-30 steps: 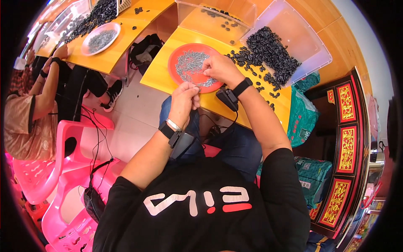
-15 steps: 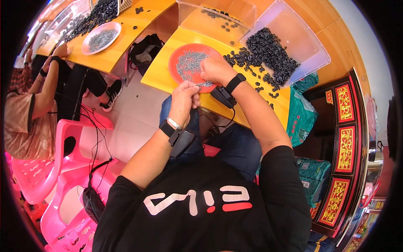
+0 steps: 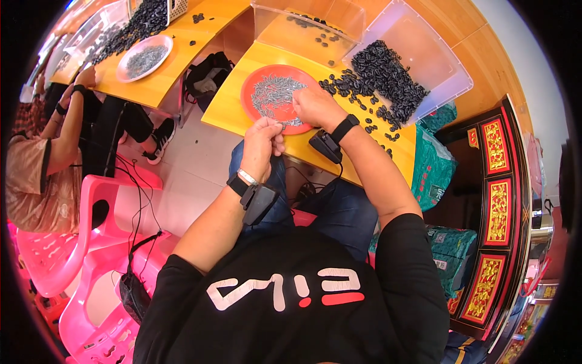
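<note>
A red plate (image 3: 247, 103) holds many small grey metal pieces (image 3: 276, 91), thin like screws or pins. My left hand (image 3: 262, 145) is at the plate's near edge, its thumb and fingertips pinched together; a tiny dark thing seems to show at the tips, too small to name. Over the plate's right side is my right hand (image 3: 318, 108), with the fingers curled closed and the fingertips hidden from view. To the right of the plate lie loose small black oval parts (image 3: 345, 85), trailing from a larger heap (image 3: 388, 76).
The black heap spills from a tipped clear plastic bin (image 3: 445, 67) on the yellow table (image 3: 221, 109). A clear box (image 3: 309, 27) stands behind the plate. At the left, another person (image 3: 51, 164) sits by a second table with a pale plate (image 3: 124, 70). Green bags (image 3: 433, 170) stand right.
My right hand has shifted slightly right and toward me, away from the left fingertips. My left hand stays pinched near the plate's edge. The whole view has moved slightly.
</note>
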`<action>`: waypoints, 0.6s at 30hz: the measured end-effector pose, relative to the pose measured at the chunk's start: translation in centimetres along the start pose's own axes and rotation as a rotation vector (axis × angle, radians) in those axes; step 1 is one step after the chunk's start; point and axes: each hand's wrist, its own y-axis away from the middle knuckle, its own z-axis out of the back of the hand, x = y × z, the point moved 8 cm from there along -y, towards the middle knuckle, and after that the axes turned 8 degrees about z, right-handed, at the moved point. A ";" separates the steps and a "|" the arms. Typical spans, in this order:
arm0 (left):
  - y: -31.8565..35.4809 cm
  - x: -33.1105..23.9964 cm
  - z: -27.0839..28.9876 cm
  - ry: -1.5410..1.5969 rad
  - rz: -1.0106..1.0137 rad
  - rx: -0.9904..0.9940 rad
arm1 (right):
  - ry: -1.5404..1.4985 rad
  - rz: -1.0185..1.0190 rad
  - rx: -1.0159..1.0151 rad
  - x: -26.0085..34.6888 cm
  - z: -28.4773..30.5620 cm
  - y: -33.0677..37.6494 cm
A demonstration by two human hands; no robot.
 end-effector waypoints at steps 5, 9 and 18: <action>0.0 -0.1 0.0 0.008 0.003 0.000 | -0.165 -0.100 -0.085 -1.1 1.9 1.0; 0.1 -0.2 -0.1 0.012 0.008 -0.002 | -0.267 -0.043 -0.039 -1.0 2.0 0.7; 0.0 -0.1 0.0 0.009 0.014 -0.005 | -0.138 0.117 0.056 1.3 0.5 -1.2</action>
